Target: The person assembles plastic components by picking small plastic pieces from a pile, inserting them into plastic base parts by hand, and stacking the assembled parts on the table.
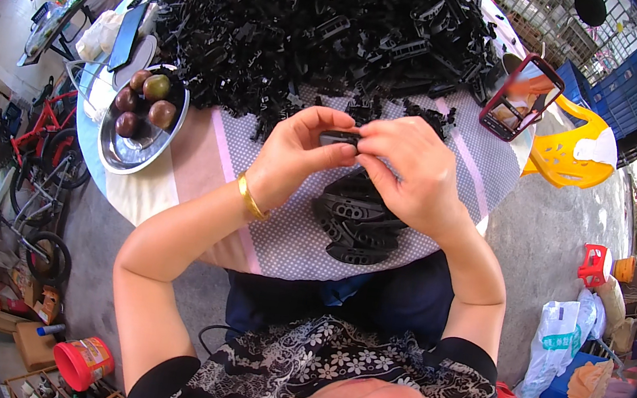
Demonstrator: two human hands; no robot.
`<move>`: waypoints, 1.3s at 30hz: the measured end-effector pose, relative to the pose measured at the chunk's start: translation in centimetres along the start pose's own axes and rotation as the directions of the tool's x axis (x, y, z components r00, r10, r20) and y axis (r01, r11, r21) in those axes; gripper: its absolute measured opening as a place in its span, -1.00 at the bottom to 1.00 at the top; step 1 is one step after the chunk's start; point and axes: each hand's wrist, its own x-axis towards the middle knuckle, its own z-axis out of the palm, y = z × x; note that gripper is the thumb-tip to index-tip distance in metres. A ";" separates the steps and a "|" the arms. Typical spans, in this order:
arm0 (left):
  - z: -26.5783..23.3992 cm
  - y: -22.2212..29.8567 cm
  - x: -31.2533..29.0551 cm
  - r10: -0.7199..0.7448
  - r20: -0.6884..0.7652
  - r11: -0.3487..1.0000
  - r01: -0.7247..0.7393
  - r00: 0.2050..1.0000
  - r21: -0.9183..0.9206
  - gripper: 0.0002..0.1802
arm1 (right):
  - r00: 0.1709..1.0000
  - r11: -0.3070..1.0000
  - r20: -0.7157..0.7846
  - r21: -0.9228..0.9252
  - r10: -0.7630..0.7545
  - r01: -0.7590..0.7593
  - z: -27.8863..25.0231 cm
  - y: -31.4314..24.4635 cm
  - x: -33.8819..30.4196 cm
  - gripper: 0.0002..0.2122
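My left hand [298,150] pinches a small, dark, oblong black plastic part [335,138] between thumb and fingers above the table. At the right end of that part, the fingertips of my right hand [412,171] are closed on it, thumb below. Whatever detail lies under the fingertips is hidden. Just below my hands, near the table's front edge, lies a small heap of curved black plastic pieces [357,217] with round holes. Beyond my hands rises a large pile of loose black plastic parts [309,35].
A patterned tablecloth [281,230] covers the round table. On its left stands a metal dish [128,160] of round dark fruit, beside a blue phone-like slab [127,38]. At right a propped phone [522,97] stands before a yellow plastic chair [573,153]. Bicycles [43,185] stand left.
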 end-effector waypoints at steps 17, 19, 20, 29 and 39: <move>-0.1 -0.4 0.4 0.110 -0.008 0.908 -0.097 0.994 0.407 -0.67 | 0.796 0.802 0.226 0.085 0.562 -0.591 -1.8 6.9 -0.4 -0.77; -0.6 -0.4 0.5 -0.030 0.061 0.850 -0.007 0.998 0.527 -0.71 | 0.859 0.807 0.083 -0.397 0.506 -0.437 -1.9 9.6 -1.3 -0.80; -0.4 -0.5 0.4 -0.015 0.108 0.842 -0.045 0.994 0.537 -0.73 | 0.859 0.773 0.077 -0.482 0.507 -0.413 -1.6 10.9 -1.6 -0.84; -0.6 -0.9 0.3 -0.048 0.138 0.897 -0.019 0.989 0.443 -0.70 | 0.937 0.815 -0.003 -0.492 0.349 -0.306 -2.2 11.2 -1.2 -0.89; -0.5 -0.8 0.7 0.030 -0.002 0.943 -0.027 1.000 0.332 -0.60 | 0.985 0.988 0.106 0.062 0.134 -0.141 1.2 1.9 0.8 -0.87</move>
